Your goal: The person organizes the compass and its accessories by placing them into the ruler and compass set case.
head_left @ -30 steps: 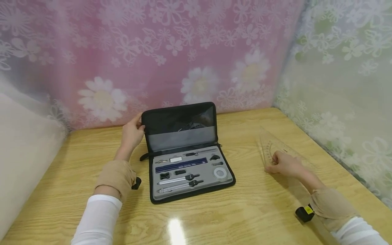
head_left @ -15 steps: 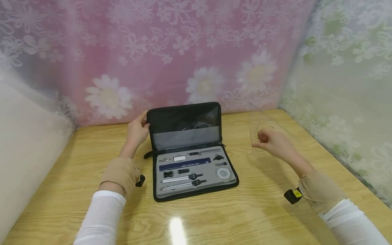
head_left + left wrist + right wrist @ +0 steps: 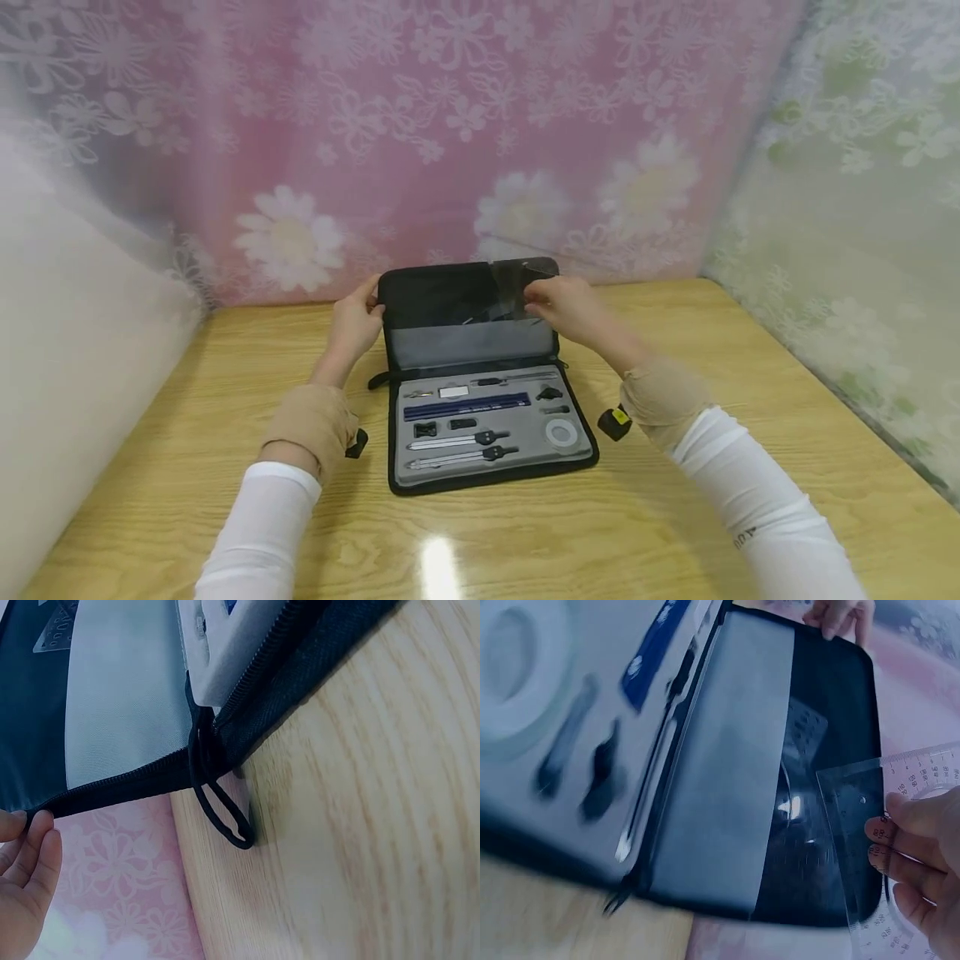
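A black zip case (image 3: 435, 296) lies open, its lid tilted up at the back. My left hand (image 3: 356, 323) pinches the left edge of that lid between thumb and fingers, as the left wrist view also shows. My right hand (image 3: 576, 312) holds a clear set square (image 3: 847, 791) with protractor markings, thumb on one face and fingers on the other. The set square overlaps the lid's right part, in front of the pocket; whether it touches is unclear. Inside the lid's grey pocket (image 3: 465, 346) other clear pieces show, among them a small perforated template (image 3: 806, 727).
The case's grey tray (image 3: 525, 454) holds navy pencils (image 3: 467, 407), two compasses (image 3: 457, 442), a white eraser (image 3: 453, 392), a white ring (image 3: 561, 433) and small black parts. A zip-pull loop (image 3: 221, 814) hangs at the left hinge. A floral curtain (image 3: 450, 167) stands behind the wooden table (image 3: 675, 500).
My right hand has lifted the set square from the table's right side and carried it left to the lid. My left hand still holds the lid's edge.
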Demonstrator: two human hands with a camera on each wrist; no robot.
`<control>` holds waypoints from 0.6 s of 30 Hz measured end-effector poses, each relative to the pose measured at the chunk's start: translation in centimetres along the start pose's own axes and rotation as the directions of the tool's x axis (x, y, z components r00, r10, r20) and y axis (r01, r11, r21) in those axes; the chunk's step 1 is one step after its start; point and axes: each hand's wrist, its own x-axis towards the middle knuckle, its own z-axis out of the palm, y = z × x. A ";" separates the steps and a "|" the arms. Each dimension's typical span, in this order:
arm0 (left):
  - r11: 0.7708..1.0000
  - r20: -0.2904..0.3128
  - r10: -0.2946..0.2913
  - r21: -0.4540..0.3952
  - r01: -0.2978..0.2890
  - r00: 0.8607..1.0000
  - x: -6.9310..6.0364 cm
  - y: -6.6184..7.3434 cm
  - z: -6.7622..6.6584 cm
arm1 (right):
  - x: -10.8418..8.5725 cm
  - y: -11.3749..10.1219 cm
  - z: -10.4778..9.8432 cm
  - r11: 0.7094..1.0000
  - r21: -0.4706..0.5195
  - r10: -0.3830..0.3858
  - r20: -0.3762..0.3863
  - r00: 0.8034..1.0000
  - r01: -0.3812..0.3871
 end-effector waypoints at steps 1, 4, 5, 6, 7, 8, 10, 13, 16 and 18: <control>1.000 -0.002 0.002 0.002 -0.002 1.000 0.0 0.0 0.1 | 0.6 -0.3 0.2 1.000 -0.021 -0.020 -0.009 1.000 0.020; 1.000 0.001 -0.002 0.004 0.002 1.000 0.1 0.1 0.2 | 2.2 -1.1 0.9 0.994 -0.088 -0.069 -0.041 0.997 0.065; 1.000 0.003 -0.004 -0.001 0.004 1.000 0.1 0.2 0.3 | 2.5 -1.3 1.1 0.992 -0.107 -0.077 -0.052 0.996 0.071; 1.000 0.005 -0.005 -0.004 0.005 1.000 0.1 0.2 0.4 | 2.9 -1.4 1.3 0.990 -0.124 -0.081 -0.060 0.995 0.073; 1.000 0.007 -0.006 -0.005 0.006 1.000 0.1 0.2 0.5 | 3.2 -1.5 1.6 0.988 -0.136 -0.083 -0.066 0.994 0.074; 1.000 0.009 -0.006 -0.008 0.006 1.000 0.1 0.2 0.6 | 3.5 -1.6 1.8 0.986 -0.148 -0.083 -0.069 0.994 0.072; 1.000 0.010 -0.002 -0.013 0.002 1.000 0.2 0.3 0.7 | 3.9 -1.8 2.2 0.984 -0.168 -0.079 -0.071 0.994 0.066; 1.000 0.007 0.008 -0.012 -0.008 1.000 0.1 0.4 0.8 | 4.4 -2.0 2.7 0.979 -0.196 -0.068 -0.053 0.996 0.057; 1.000 0.003 0.016 -0.011 -0.016 1.000 0.1 0.5 0.8 | 4.5 -2.2 3.2 0.971 -0.230 -0.078 -0.039 0.996 0.067; 1.000 -0.003 0.021 -0.003 -0.021 1.000 0.2 0.5 0.9 | 4.6 -2.2 3.6 0.963 -0.258 -0.091 -0.034 0.995 0.079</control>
